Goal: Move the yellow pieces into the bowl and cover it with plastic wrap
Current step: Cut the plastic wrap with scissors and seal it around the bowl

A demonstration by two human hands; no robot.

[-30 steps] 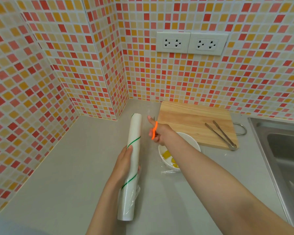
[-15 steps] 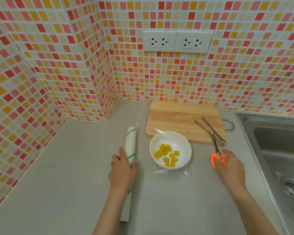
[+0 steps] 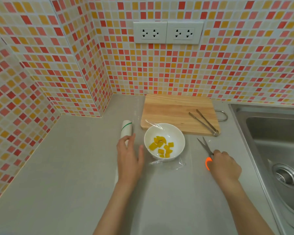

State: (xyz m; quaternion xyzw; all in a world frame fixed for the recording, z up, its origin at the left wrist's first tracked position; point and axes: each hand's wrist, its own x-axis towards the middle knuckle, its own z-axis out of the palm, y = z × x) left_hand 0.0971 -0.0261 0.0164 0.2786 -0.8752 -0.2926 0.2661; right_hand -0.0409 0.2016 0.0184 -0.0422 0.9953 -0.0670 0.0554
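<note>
A white bowl (image 3: 176,133) sits on the grey counter in front of the cutting board, with several yellow pieces (image 3: 161,146) inside. A clear sheet of plastic wrap (image 3: 166,162) lies over the bowl, and its loose edges show at the front and back of the rim. The white roll of wrap (image 3: 126,129) lies on the counter just left of the bowl. My left hand (image 3: 129,160) rests flat over the roll with fingers apart. My right hand (image 3: 225,167) is right of the bowl, closed on the orange handle of the scissors (image 3: 204,147), which lie on the counter.
The wooden cutting board (image 3: 173,109) lies behind the bowl against the tiled wall, with metal tongs (image 3: 204,122) on its right part. A steel sink (image 3: 275,146) borders the counter on the right. Tiled walls close the left side and the back.
The roll went from tilted in my left hand to flat on the counter. My right hand carried the scissors from left of the bowl to its right and set them down.
</note>
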